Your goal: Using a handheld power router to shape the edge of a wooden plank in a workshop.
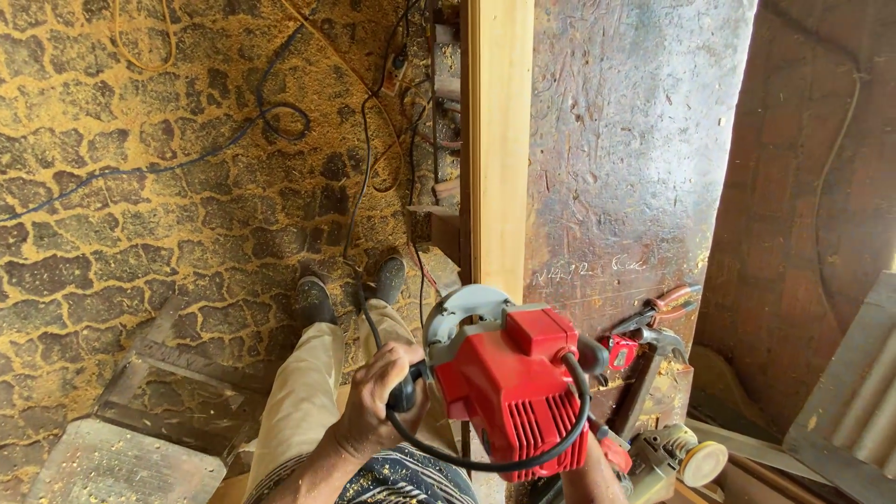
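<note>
Tabletop (635, 140) is a scarred dark board running 12 to 6 o'clock; its left edge carries a pale wooden plank (501, 140) lying lengthwise along it, with a straight drop to the floor (187, 205) beyond. Open run on the plank toward 12 o'clock, nothing on it up to the frame top. Red router (509, 387) sits at the plank's near end, around 6 o'clock, grey base guard toward 12. Left hand (378, 401) is at 9 o'clock of the motor housing, grip closed around the black side knob. Right hand is hidden behind the housing at 3 to 5 o'clock; only the forearm shows, so grip state there can't be told. Black power cord (495, 457) loops from the top of the housing under the body, close to the left wrist. Clutter at 3 to 4 o'clock of the router: pliers (658, 313) with reddish handles, a hammer (644, 369), a small sander (677, 457) with a round pad, all just beside the housing. Floor at 9 to 12 o'clock is sawdust-covered stone with blue cable (187, 159) and black leads trailing near the shoes (350, 289).
</note>
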